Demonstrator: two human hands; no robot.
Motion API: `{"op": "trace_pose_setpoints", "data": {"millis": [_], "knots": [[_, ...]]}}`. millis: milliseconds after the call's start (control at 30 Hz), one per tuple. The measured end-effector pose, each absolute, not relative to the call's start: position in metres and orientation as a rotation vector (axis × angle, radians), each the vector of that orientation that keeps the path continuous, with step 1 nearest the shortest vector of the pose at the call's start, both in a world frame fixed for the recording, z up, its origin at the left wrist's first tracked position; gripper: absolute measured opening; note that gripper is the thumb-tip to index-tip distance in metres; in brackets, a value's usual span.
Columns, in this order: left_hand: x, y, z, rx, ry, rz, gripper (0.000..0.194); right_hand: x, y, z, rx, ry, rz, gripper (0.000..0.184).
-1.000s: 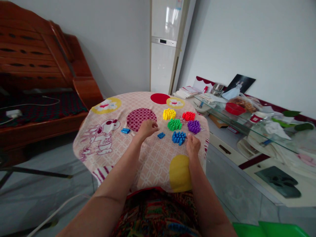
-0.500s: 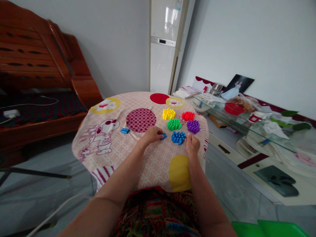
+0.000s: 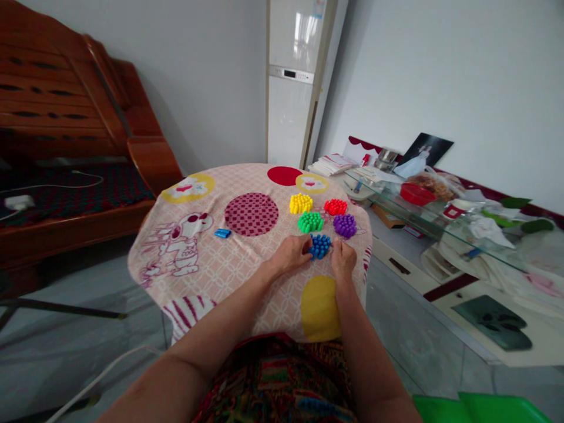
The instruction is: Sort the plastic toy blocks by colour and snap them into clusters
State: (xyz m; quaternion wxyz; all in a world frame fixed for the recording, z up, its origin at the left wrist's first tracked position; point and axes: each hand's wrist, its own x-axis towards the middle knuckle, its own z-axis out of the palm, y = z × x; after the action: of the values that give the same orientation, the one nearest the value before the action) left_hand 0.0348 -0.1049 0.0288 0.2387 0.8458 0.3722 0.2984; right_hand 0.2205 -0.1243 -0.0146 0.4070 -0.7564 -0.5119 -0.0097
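Hands curled, my left (image 3: pixel 291 254) and right (image 3: pixel 344 258) flanked upright blue pegs (image 3: pixel 320 247), grip unclear; yellow (image 3: pixel 301 203), red (image 3: pixel 336 207), green (image 3: pixel 311 221) and purple pegs (image 3: pixel 345 225) stood grouped, loose blue pieces (image 3: pixel 222 233) lying apart.

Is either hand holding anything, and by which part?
Can't tell: the left hand has fingertips at the left edge of the blue cluster, the right hand at its right; any grip is too small to see.

Blue cluster (image 3: pixel 319 247); purple (image 3: pixel 345 225), green (image 3: pixel 311 222), yellow clusters (image 3: pixel 301 204).
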Motion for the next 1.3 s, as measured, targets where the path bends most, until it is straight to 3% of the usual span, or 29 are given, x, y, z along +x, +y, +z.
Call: {"op": "trace_pose_setpoints", "data": {"millis": [467, 633, 700, 800, 867, 1067, 1300], "knots": [[0.037, -0.099, 0.020, 2.356, 1.191, 0.745, 0.017, 0.220, -0.127, -0.013, -1.891, -1.293, -0.015, 0.054], [-0.015, -0.072, 0.036, 2.266, 1.588, 0.882, 0.016, 0.220, -0.126, -0.016, -1.873, -1.288, -0.008, 0.057], [-0.046, -0.063, 0.040, 2.211, 1.862, 0.925, 0.024, 0.220, -0.125, -0.017, -1.866, -1.287, 0.001, 0.057], [-0.092, -0.058, 0.040, 2.082, 2.143, 0.766, 0.032, 0.221, -0.125, -0.017, -1.866, -1.287, -0.008, 0.056], [-0.116, -0.058, 0.037, 1.970, 2.228, 0.623, 0.028, 0.221, -0.125, -0.017, -1.866, -1.286, -0.020, 0.056], [-0.127, -0.061, 0.037, 1.905, 2.202, 0.564, 0.026, 0.220, -0.125, -0.017, -1.859, -1.282, -0.031, 0.057], [-0.048, -0.073, 0.046, 2.102, 1.722, 0.829, 0.029, 0.221, -0.124, -0.019, -1.829, -1.272, -0.018, 0.061]]}}
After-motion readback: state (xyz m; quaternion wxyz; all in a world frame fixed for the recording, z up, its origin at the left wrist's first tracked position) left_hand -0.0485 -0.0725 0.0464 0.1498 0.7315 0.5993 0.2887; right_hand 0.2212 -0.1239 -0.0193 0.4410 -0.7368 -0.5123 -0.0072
